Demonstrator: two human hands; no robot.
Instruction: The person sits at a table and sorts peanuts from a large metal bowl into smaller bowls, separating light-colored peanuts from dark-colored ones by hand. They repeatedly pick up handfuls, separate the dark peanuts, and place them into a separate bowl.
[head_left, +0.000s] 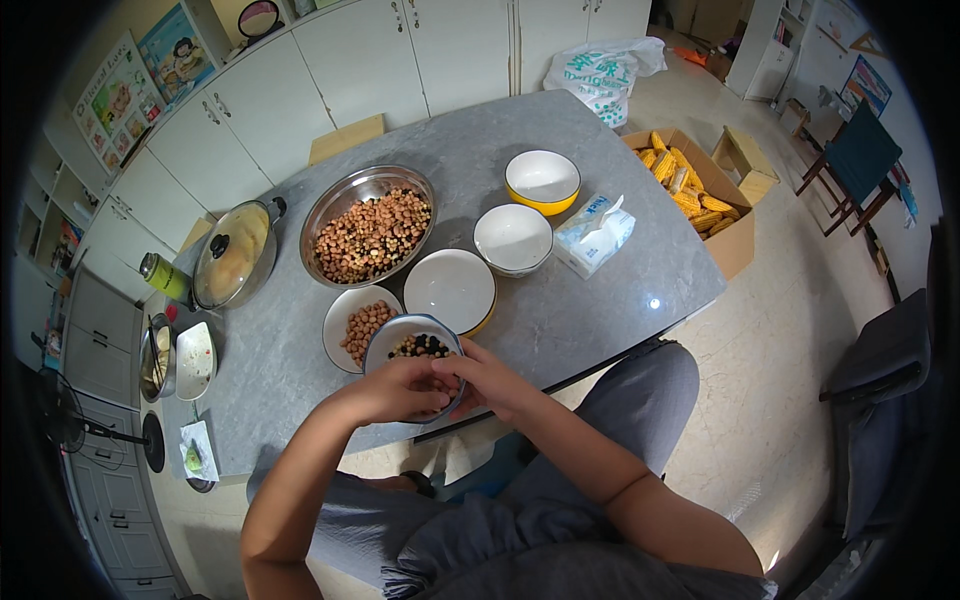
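Observation:
A white bowl with a blue rim (380, 346) is at the table's near edge. Black beans, pale yellow beans and reddish peanuts lie inside it. My right hand (491, 379) grips its right side, thumb over the rim and fingers outside. Across the bowl's near side reaches my left hand (397, 390), its fingertips down among the peanuts; whether they pinch any is hidden. Just behind and left, a white bowl (335, 322) holds peanuts. Farther back stands a steel basin (309, 259) filled with mixed peanuts and beans. An empty white bowl (450, 289) with a yellow outside touches this group.
Two more bowls, one white (513, 238) and one yellow-sided (543, 180), stand beside a tissue pack (595, 234). A lidded pan (236, 255), a green bottle (166, 277) and a white dish (196, 361) line the left. Corn cobs fill a cardboard box (731, 251) right of the table.

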